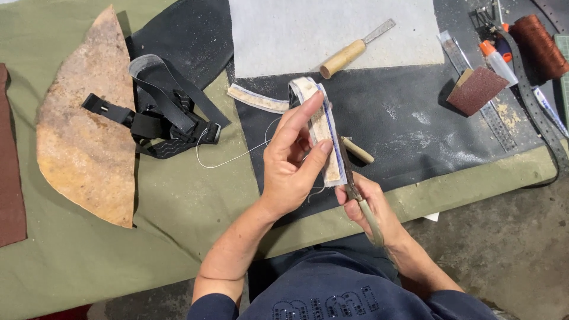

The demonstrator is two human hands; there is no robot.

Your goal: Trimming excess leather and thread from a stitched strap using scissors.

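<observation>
**Both hands busy on one pale strip**

Clearly, the left hand (293, 163) grasps a pale strip (325, 133) with a blue edge, fingers half curled: the forefinger lies stretched along the strip's left side and the thumb presses its lower end. The strip stands up over the black leather sheet (409, 127), looped over at the top. The right hand (370, 207) is clenched around a pair of scissors (355, 192), whose blades meet the strip's right edge; one pale handle loop sticks out below the fist. A thin white thread (231, 159) trails from the strip across the green cloth (178, 207).

By count: one second pale strip (258, 99) lying flat just left of the held one, one chisel with a wooden handle (352, 50) on a white sheet (332, 29), one short wooden peg (357, 150) beside the strip, one brown sanding block (477, 89), one small bottle with an orange cap (498, 61) at top right, one spool of rust-brown thread (539, 44), one metal ruler (480, 98), one bundle of black straps (160, 115), and one half-round piece of tan hide (86, 127) at left.
</observation>
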